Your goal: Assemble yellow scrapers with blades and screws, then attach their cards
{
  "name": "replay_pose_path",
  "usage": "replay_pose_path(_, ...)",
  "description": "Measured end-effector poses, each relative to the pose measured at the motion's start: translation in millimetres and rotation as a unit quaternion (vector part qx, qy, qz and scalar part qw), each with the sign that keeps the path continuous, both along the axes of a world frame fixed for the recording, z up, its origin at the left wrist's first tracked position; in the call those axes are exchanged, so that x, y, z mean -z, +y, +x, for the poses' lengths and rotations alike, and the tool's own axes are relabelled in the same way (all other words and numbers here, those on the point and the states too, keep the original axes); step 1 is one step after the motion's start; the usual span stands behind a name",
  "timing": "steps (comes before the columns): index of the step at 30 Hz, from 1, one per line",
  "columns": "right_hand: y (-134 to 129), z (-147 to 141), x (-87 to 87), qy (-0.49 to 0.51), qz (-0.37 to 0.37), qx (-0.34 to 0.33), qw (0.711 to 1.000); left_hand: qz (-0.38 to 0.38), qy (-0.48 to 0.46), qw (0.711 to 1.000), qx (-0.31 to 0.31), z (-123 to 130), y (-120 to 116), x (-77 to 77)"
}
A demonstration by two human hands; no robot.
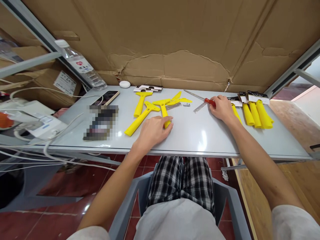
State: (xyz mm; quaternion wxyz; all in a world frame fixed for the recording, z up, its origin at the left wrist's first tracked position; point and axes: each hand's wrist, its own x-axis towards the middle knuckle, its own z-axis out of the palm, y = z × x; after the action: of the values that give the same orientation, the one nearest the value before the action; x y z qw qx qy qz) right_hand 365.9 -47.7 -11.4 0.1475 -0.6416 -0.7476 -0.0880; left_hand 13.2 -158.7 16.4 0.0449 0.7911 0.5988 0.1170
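My left hand is closed around the handle of a yellow scraper, whose wide head points away from me. My right hand grips the red handle of a screwdriver; its metal shaft lies toward the back left. Beneath the screwdriver is a flat metal blade. A small heap of screws sits between the hands, beside yellow plastic pieces. More thin blades lie behind the held scraper. Two other yellow scrapers rest left of it.
Several yellow scrapers with card tags lie at the right. On the left are a phone, a blurred-out flat object, a water bottle and white cables. Cardboard walls off the back of the table.
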Motion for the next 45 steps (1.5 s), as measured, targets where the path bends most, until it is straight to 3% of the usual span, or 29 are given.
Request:
replay_pose_path(6,-4.5,-2.0,1.5,0.011,0.003,-0.015,1.000,-0.016,-0.035,0.998,0.052,0.9,-15.4,5.8)
replay_pose_path(10,-4.7,-1.6,2.8,0.013,0.006,-0.019,1.000,0.007,-0.083,0.994,0.065,1.5,-37.7,10.4)
replay_pose_path(16,-5.6,-2.9,1.6,0.013,-0.007,-0.012,1.000,-0.002,-0.142,0.977,0.158,25.1,-74.0,12.4)
replay_pose_path(22,-5.9,-1.5,2.0,0.016,-0.003,-0.013,1.000,-0.012,-0.103,0.977,0.187,39.4,-65.0,22.3)
replay_pose_path(25,-5.2,0.6,2.9,0.016,-0.004,-0.018,1.000,-0.029,-0.100,0.977,0.186,34.0,-57.5,16.7)
replay_pose_path(29,-4.2,2.5,4.3,0.018,-0.002,-0.022,1.000,-0.069,-0.132,0.971,0.186,16.2,-32.1,-9.9)
replay_pose_path(32,-4.6,1.0,4.4,0.020,0.012,-0.030,0.999,-0.005,-0.119,0.978,0.171,1.1,11.4,-30.0)
replay_pose_path(34,-5.7,-2.3,3.6,0.017,0.024,-0.038,0.999,0.037,-0.110,0.980,0.162,-7.5,47.7,-35.7)
replay_pose_path(39,-8.4,-12.2,1.8,0.002,0.047,-0.076,0.996,0.060,0.013,0.989,0.134,-24.2,117.8,-19.3)
replay_pose_path(45,2.5,-3.1,2.8,0.011,0.020,-0.076,0.997,0.028,0.036,0.992,0.121,-38.0,136.7,6.3)
